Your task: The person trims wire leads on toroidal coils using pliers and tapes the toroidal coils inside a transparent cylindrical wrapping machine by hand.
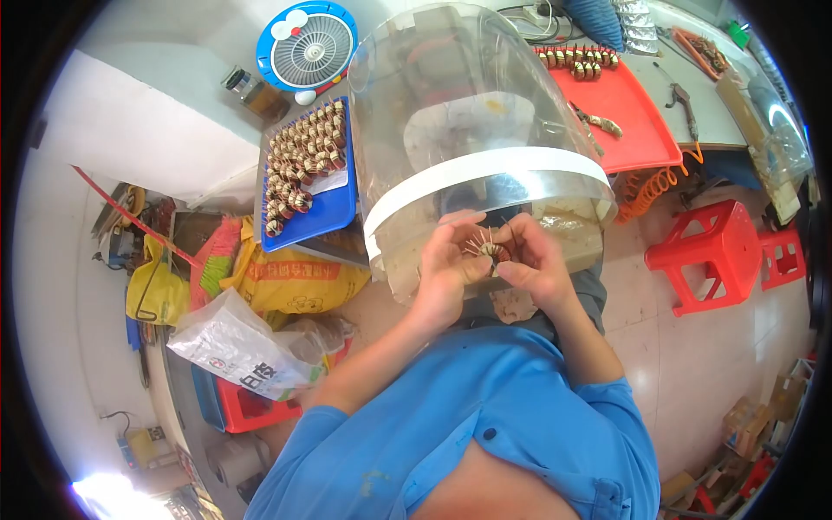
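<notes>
A small round part (496,251) with dark red windings, pale strands on top and several thin pins sticking out is held between both hands, in front of a clear curved cover (468,95) with a white band. My left hand (452,264) grips it from the left, fingers curled and thumb pressed to it. From the right, my right hand (536,264) pinches the same part between thumb and fingers. Many similar wound parts (303,156) stand in rows on a blue tray (321,221) at the left.
A red tray (637,121) at the right holds more wound parts and a tool. Beyond it lies an air gun (685,108) with an orange coiled hose. A blue fan (312,48) stands at the back left. Red stools (711,251) are on the floor at the right.
</notes>
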`<state>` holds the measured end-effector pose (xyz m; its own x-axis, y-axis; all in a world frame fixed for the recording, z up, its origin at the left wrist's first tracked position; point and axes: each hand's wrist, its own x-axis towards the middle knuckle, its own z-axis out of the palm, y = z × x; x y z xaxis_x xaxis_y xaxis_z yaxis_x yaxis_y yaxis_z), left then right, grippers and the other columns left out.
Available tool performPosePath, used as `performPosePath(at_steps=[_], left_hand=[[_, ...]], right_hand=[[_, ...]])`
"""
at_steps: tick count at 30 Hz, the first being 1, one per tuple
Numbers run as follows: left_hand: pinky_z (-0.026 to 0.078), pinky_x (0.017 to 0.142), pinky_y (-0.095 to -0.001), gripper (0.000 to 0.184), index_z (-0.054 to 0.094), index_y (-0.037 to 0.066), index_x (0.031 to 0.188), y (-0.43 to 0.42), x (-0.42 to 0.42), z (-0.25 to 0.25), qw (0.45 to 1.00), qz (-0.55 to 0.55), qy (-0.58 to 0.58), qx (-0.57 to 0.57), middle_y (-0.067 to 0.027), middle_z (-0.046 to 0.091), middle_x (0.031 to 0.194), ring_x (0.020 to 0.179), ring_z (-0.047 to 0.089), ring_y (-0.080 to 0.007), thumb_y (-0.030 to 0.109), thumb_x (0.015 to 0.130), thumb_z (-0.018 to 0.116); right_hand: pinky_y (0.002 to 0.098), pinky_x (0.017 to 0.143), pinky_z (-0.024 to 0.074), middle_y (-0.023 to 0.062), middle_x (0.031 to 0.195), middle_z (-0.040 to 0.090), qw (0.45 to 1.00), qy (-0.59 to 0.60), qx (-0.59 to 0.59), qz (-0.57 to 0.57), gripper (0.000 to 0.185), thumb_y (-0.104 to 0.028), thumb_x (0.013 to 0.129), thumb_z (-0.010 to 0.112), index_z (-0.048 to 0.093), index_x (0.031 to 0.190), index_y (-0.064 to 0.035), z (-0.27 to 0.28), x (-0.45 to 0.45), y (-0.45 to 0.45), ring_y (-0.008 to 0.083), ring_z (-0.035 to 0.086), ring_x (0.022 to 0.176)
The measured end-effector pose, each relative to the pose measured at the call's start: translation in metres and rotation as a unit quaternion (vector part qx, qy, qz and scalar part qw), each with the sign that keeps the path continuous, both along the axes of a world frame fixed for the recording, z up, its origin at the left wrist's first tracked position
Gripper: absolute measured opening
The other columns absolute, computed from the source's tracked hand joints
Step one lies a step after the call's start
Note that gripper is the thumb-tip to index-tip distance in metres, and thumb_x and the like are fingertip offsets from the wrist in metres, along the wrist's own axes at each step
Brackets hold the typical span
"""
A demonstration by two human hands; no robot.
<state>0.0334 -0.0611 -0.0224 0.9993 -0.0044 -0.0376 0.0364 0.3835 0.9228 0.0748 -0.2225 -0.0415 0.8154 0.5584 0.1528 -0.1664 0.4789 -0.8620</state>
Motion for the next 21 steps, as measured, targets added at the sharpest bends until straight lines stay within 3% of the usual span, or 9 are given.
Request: performPosePath(at_steps=[9,14,18,21], left_hand=[[0.047,0.083,-0.0285,0.046,0.051,0.002,0.12,0.0,-0.005,0.006,0.999,-0.033,0.029,0.025,-0.0073,0.06,0.099,0.09,0.059,-0.0169,-0.003,0.075,0.062],[0.048,0.081,-0.031,0.038,0.054,0.004,0.109,0.002,-0.01,0.005,0.999,-0.023,0.016,-0.043,-0.0058,0.061,0.096,0.088,0.059,-0.0171,0.01,0.076,0.073],[0.049,0.082,-0.0312,0.042,0.053,0.003,0.11,0.012,-0.026,0.003,0.999,0.005,0.027,-0.033,-0.0072,0.061,0.097,0.09,0.06,-0.0183,0.015,0.076,0.075],[0.047,0.082,-0.0295,0.033,0.053,0.005,0.111,0.023,-0.036,-0.007,1.0,-0.005,0.016,0.014,-0.0056,0.058,0.101,0.092,0.058,-0.0168,0.003,0.08,0.064]], right_hand=[[0.0237,0.08,0.0437,0.0045,0.096,0.056,0.998,-0.008,-0.045,-0.031,0.036,0.005,0.076,0.064,0.044,0.104,-0.004,0.004,-0.009,0.001,0.0087,0.052,0.087],[0.0247,0.082,0.0445,0.0046,0.098,0.056,1.0,0.004,-0.024,-0.006,0.039,0.007,0.074,0.065,0.044,0.104,-0.0056,0.001,-0.013,0.008,0.0092,0.053,0.09],[0.0253,0.081,0.0461,0.0047,0.101,0.055,0.999,0.024,-0.031,0.027,0.041,0.005,0.074,0.068,0.043,0.104,-0.0059,-0.003,-0.019,0.013,0.0099,0.055,0.093],[0.0249,0.081,0.0466,0.0041,0.099,0.056,0.999,0.005,-0.011,0.048,0.043,0.005,0.073,0.07,0.043,0.106,-0.0061,-0.006,-0.023,0.023,0.0099,0.056,0.091]])
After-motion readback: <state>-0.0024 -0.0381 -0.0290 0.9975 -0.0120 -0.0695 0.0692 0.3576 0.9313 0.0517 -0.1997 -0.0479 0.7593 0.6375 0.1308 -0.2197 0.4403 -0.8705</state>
